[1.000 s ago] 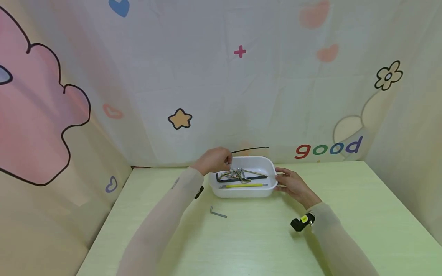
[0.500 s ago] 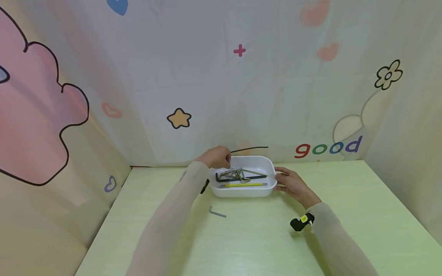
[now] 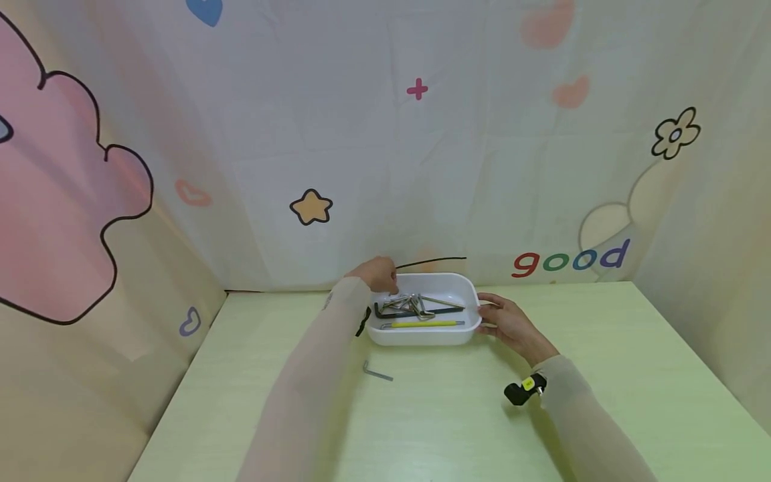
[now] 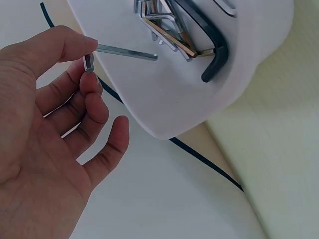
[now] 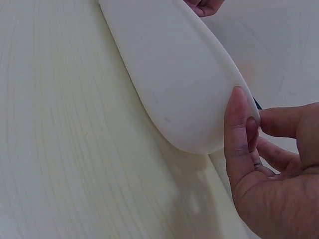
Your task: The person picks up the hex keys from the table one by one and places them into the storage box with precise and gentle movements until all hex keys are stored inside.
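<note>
In the left wrist view my left hand (image 4: pixel 55 99) pinches a small silver hex key (image 4: pixel 127 52) between thumb and fingertips. Its long arm points over the inside of the white plastic tray (image 3: pixel 421 337). The head view places that hand (image 3: pixel 375 274) above the tray's far left corner. At the other end, my right hand (image 3: pixel 508 325) grips the tray, with the thumb (image 5: pixel 236 129) against the outer wall and a finger at the rim. Inside lie several metallic hex keys (image 3: pixel 412 306) in a pile, a black hex key (image 4: pixel 218 50) and a yellow-sleeved one (image 3: pixel 427 324).
Another small grey hex key (image 3: pixel 378 375) lies on the pale green tabletop (image 3: pixel 434 422), in front of the tray. A printed cloth (image 3: pixel 373 147) hangs directly behind the tray and encloses the table's sides.
My left forearm has swung a little to the right, while its hand stays by the tray's far left corner. The right hand and the tray look unmoved.
</note>
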`<state>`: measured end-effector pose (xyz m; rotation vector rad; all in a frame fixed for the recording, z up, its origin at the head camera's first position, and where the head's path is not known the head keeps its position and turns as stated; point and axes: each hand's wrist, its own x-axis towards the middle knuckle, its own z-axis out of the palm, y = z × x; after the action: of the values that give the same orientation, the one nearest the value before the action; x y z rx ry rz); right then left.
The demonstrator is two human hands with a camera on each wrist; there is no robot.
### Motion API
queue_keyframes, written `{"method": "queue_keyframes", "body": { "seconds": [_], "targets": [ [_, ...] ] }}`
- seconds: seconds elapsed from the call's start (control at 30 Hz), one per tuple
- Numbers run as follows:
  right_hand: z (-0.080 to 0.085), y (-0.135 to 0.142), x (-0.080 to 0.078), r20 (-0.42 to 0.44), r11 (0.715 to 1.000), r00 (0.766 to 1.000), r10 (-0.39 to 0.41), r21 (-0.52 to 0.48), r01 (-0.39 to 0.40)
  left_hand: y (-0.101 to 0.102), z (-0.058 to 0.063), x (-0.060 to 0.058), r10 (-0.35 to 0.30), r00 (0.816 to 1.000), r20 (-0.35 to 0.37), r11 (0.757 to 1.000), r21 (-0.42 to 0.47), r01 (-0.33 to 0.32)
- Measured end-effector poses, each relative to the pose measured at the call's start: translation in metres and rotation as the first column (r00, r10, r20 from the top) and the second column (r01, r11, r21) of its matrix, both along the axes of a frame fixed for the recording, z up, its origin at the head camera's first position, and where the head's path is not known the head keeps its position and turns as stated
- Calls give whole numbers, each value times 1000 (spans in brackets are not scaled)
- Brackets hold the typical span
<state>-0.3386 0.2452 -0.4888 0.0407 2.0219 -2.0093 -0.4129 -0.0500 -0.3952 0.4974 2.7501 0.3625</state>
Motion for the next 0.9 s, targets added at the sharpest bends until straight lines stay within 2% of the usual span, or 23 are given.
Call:
{"method": "queue_keyframes", "body": {
  "seconds": [0.2, 0.33, 0.57, 0.73, 0.9],
  "targets": [
    [1, -1, 0, -5, 1000, 1000, 5, 0, -5, -3, -1, 1, 50, 999, 18, 999, 17, -50],
    [0, 0, 0, -1, 1000, 1000, 5, -1, -5, -6, -2, 4, 36, 999, 2, 999, 28, -36],
    [2, -1, 1, 9, 1000, 1000, 9, 6, -9, -14, -3, 14, -43, 997, -63, 999, 25, 45],
    [3, -2, 2, 14, 1000, 1000, 0, 17, -1, -16, -3, 20, -141, 981, -136, 990, -36, 138],
    [4, -2, 3, 9, 1000, 1000, 8, 22, -8, -19, -4, 27, -171, 972, -163, 985, -50, 164]
  ]
}}
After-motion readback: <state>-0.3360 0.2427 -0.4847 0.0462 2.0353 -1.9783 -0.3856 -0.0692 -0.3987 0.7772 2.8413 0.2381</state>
